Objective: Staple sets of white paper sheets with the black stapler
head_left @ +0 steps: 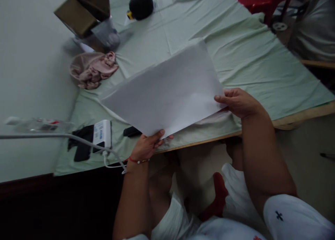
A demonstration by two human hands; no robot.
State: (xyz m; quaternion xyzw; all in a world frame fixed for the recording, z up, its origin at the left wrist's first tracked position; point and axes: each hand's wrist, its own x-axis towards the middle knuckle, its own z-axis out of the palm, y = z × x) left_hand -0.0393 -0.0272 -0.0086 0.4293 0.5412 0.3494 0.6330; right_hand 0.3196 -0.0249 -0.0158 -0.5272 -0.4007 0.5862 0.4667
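Both my hands hold a large white sheet of paper (167, 90) tilted above the green cloth on the table. My left hand (149, 145), with a red bracelet at the wrist, pinches the near left corner, thumb on top and fingers beneath. At the right end, my right hand (237, 102) grips the near right corner in the same way. The paper's far edge seems to show a second layer, but I cannot tell whether it is one sheet or more. A dark object (131, 131) lies partly under the paper beside my left hand.
A green cloth (274, 83) covers the table. To the left lie a white power strip (102, 135) with a cable, a clear plastic bottle (47, 125) and a pink cloth (95, 69). Farther back are a brown box (75, 16) and a black case (141, 4). A red chair (259, 1) stands beyond.
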